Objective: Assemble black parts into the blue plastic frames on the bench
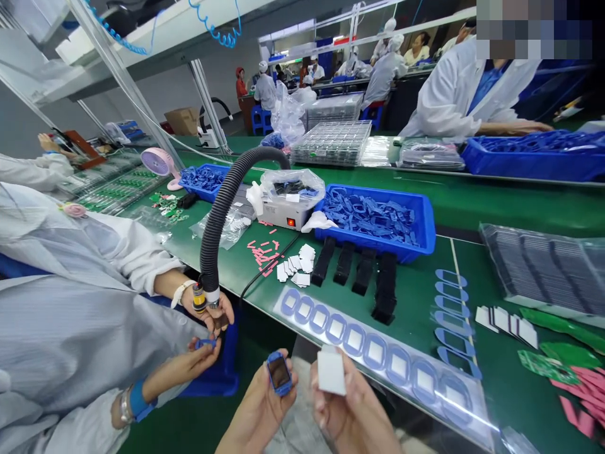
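Note:
Below the bench edge, my left hand (pixel 265 403) is closed around a small blue watch case (pixel 278 373) with a dark screen facing up. Beside it, my right hand (pixel 354 403) grips a white rectangular card (pixel 331 371) by its edges, held upright with the pale face toward me. The two pieces are apart. Just beyond my hands, a clear strip (pixel 293 318) lies along the bench edge, carrying a row of blue oval frames (pixel 375 351) with white centres.
A blue bin (pixel 428 221) of blue parts stands behind black strips (pixel 362 271). White cards (pixel 302 261) and pink strips (pixel 265 255) lie left of them. A co-worker (pixel 94 302) works close at left under a black hose (pixel 212 233). Blue frames (pixel 451 318) lie at right.

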The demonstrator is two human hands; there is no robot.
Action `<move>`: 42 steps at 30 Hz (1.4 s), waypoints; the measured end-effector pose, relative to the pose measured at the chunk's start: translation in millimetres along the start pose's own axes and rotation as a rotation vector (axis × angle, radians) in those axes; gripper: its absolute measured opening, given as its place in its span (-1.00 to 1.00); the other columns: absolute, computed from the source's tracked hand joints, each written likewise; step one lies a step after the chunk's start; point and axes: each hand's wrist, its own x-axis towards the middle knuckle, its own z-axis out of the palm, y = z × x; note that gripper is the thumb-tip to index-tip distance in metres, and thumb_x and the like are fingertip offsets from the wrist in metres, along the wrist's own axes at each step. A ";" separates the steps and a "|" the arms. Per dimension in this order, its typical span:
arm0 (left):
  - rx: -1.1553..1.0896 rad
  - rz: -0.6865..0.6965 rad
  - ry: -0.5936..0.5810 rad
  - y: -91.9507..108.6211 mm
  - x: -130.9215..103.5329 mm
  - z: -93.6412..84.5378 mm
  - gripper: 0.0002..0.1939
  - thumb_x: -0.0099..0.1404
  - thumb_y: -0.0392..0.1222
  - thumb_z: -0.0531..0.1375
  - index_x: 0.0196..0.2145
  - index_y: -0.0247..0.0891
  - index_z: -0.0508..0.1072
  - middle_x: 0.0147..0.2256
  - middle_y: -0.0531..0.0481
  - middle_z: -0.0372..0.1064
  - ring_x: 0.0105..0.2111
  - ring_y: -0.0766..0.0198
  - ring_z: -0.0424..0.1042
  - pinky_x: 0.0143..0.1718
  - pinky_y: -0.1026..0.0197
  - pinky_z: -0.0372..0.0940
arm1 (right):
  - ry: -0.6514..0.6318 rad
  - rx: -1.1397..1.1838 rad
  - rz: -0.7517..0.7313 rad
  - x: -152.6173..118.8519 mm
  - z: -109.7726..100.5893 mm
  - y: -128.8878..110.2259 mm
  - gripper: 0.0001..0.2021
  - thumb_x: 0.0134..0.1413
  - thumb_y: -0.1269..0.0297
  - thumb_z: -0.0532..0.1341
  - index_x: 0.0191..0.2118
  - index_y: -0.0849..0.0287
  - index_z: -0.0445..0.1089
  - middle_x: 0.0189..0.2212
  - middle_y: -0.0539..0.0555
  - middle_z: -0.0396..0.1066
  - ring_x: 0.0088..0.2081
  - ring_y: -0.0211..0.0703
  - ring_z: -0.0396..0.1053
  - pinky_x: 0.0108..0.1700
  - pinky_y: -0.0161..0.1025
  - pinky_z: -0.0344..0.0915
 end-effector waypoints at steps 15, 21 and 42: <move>0.093 0.141 -0.145 -7.9 -36.7 109.8 -0.61 -0.10 0.02 0.39 -0.28 -0.13 0.53 -0.35 -0.07 0.39 -0.32 0.12 0.38 -0.45 0.23 0.30 | -0.218 0.165 -0.038 -11.1 -8.5 -41.9 -0.73 0.02 0.01 0.24 -0.27 0.10 0.39 -0.48 0.00 0.26 -0.52 -0.37 0.14 -0.48 -0.42 0.20; 0.095 0.127 -0.067 -11.1 -47.4 131.0 -0.62 -0.16 0.03 0.41 -0.33 -0.11 0.55 -0.40 -0.02 0.39 -0.36 0.15 0.40 -0.46 0.25 0.29 | -0.211 0.195 0.011 -19.3 1.3 -51.3 -0.72 -0.03 0.01 0.28 -0.36 0.14 0.37 -0.52 -0.02 0.26 -0.53 -0.38 0.15 -0.47 -0.44 0.17; 0.083 0.379 -0.151 -21.9 -41.2 161.3 -0.68 -0.09 -0.11 0.41 -0.31 -0.14 0.56 -0.29 0.01 0.55 -0.26 0.24 0.51 -0.29 0.36 0.39 | -0.050 -0.629 -0.679 -27.6 -19.0 -60.6 -0.77 0.07 0.04 0.19 -0.21 0.03 0.40 -0.41 0.05 0.39 -0.38 -0.17 0.37 -0.37 -0.27 0.35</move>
